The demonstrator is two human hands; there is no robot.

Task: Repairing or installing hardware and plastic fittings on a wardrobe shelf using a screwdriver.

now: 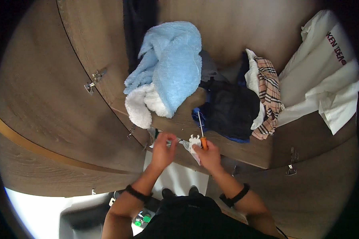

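Observation:
My right hand point(210, 157) is closed around a screwdriver point(204, 142) with an orange handle, its metal shaft pointing away from me. The same hand also grips a small white plastic fitting point(194, 140) with hook-like ends. Thin clear plastic point(186, 145) hangs beside that fitting. To its left, my left hand point(162, 151) has its fingers curled in a pinch near the front edge of the wooden shelf point(227, 148). Whatever lies between those fingertips is too small to make out.
On the shelf lie a fluffy light-blue blanket point(177, 59), dark clothes point(233, 105) and a checked garment point(268, 91). A white garment point(323, 87) hangs at the right. Cabinet doors with metal hinges point(92, 83) stand open on both sides. A dark grey bin point(81, 217) is at lower left.

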